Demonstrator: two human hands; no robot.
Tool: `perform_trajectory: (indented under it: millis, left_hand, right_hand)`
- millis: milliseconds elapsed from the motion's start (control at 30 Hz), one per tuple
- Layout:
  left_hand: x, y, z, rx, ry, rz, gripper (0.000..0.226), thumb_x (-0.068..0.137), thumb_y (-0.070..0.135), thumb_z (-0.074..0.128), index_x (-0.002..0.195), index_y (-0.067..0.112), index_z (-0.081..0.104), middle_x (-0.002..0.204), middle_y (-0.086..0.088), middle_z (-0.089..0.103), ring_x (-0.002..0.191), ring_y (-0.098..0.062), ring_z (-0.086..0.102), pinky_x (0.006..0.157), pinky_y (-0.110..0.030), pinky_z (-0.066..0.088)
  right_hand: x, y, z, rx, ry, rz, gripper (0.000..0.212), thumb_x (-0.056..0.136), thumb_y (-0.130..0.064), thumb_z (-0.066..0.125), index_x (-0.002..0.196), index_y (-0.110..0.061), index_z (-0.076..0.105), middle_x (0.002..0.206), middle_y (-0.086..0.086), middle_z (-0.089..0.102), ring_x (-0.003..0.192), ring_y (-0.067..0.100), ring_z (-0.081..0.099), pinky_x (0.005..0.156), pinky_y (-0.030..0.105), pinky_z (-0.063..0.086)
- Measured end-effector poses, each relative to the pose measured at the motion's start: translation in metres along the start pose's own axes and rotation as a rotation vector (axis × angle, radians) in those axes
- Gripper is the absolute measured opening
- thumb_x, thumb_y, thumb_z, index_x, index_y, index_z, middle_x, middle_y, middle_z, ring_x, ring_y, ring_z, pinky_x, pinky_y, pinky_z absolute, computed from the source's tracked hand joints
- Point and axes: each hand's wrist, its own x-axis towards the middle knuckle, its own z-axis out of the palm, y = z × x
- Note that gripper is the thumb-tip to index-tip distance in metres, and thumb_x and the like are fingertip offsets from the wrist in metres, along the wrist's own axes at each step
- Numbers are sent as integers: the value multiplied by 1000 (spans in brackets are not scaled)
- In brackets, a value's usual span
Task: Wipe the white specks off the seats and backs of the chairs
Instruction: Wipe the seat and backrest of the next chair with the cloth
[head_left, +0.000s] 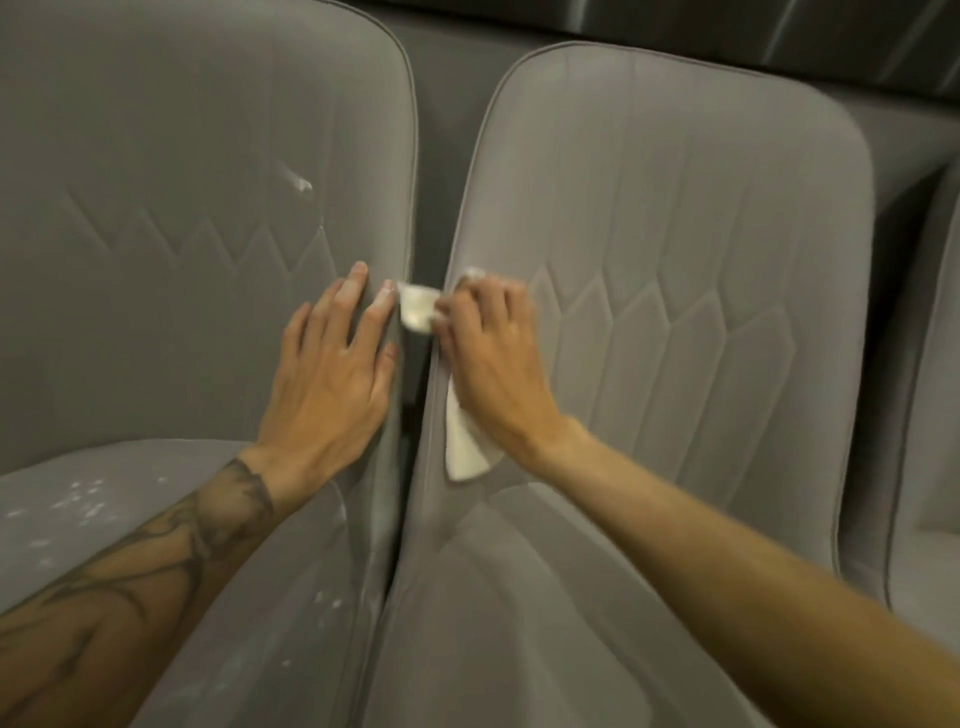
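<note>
Two grey upholstered chairs stand side by side. The left chair (171, 156) has a white smear (298, 181) on its back and several white specks (78, 499) on its seat. My left hand (332, 364) rests flat with straight fingers on the right edge of that back. My right hand (488, 353) grips a white cloth (415, 309) against the left edge of the right chair's back (691, 218), at the gap between the chairs. Part of the cloth hangs below my wrist.
A third grey chair (935, 415) shows at the right edge. Behind the chair backs runs a dark grey wall or panel (675, 31). More white specks (324, 603) lie near the left seat's right edge.
</note>
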Motion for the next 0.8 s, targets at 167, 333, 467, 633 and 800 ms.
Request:
perform_trajectory:
  millis: [167, 333, 467, 633, 800]
  left_hand:
    - [-39, 0, -3, 1, -121, -3, 56, 107, 22, 45, 161, 15, 32, 167, -16, 26, 152, -33, 31, 121, -54, 31]
    - [-111, 2, -18, -38, -280, -109, 52, 105, 27, 42, 155, 15, 43, 158, -18, 41, 141, -36, 47, 113, -51, 40]
    - [-155, 2, -37, -43, -410, -146, 64, 99, 43, 26, 150, 14, 52, 149, -15, 54, 136, -32, 54, 110, -49, 42]
    - [-178, 5, -50, -37, -545, -203, 80, 91, 57, 4, 154, 28, 43, 159, -2, 42, 146, -21, 40, 119, -39, 29]
    - [-182, 7, -51, -85, -578, -214, 48, 107, 48, 25, 150, 36, 42, 154, 7, 41, 142, -17, 39, 116, -37, 29]
  right_hand:
    - [-89, -50, 2, 151, -221, -53, 24, 107, -27, 44, 108, -10, 61, 126, 12, 54, 112, 30, 49, 91, 41, 43]
    - [-116, -46, -24, 191, -493, -139, 24, 107, -31, 40, 108, -14, 57, 120, 6, 53, 98, 28, 48, 84, 44, 44]
    - [-135, -65, -42, 278, -582, 72, 26, 108, -29, 38, 113, -12, 56, 112, 9, 51, 96, 30, 48, 90, 45, 40]
    - [-149, -89, -70, 302, -738, 60, 29, 102, -33, 44, 119, -14, 58, 118, 13, 56, 103, 35, 52, 94, 44, 41]
    - [-191, -23, -113, 96, -741, 312, 29, 102, -28, 43, 123, -14, 58, 126, 10, 56, 112, 32, 53, 98, 40, 38]
